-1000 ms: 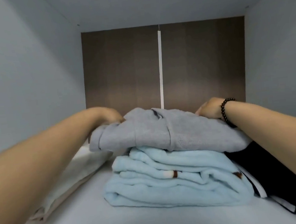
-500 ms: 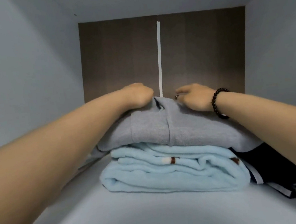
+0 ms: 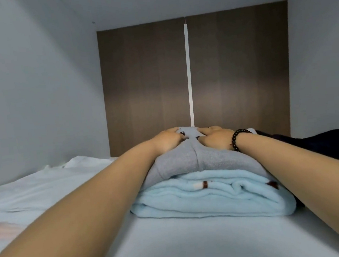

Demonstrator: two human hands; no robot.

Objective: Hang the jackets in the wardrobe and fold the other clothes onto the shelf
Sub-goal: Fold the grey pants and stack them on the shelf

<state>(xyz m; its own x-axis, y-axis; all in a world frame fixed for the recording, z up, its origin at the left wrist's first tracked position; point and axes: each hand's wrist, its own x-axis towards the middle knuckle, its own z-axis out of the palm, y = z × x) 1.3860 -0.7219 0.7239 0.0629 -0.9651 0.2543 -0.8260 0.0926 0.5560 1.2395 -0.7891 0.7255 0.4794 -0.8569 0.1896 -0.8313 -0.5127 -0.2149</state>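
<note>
A folded grey garment (image 3: pixel 199 163) lies on top of a folded light blue fleece (image 3: pixel 213 197) on the white shelf (image 3: pixel 197 240). My left hand (image 3: pixel 169 142) and my right hand (image 3: pixel 215 139) rest side by side on the top middle of the grey garment and press it down. Their fingertips almost meet over a fold. A dark bead bracelet sits on my right wrist. The far side of the stack is hidden behind my hands.
A white garment (image 3: pixel 45 187) lies spread on the shelf to the left. A dark garment (image 3: pixel 333 146) lies to the right, against the stack. Grey side walls and a brown back panel (image 3: pixel 145 89) with a white strip (image 3: pixel 189 74) enclose the shelf.
My hands moved from the outer ends of the grey garment to its top middle and came together. The view has dropped lower and closer to the shelf.
</note>
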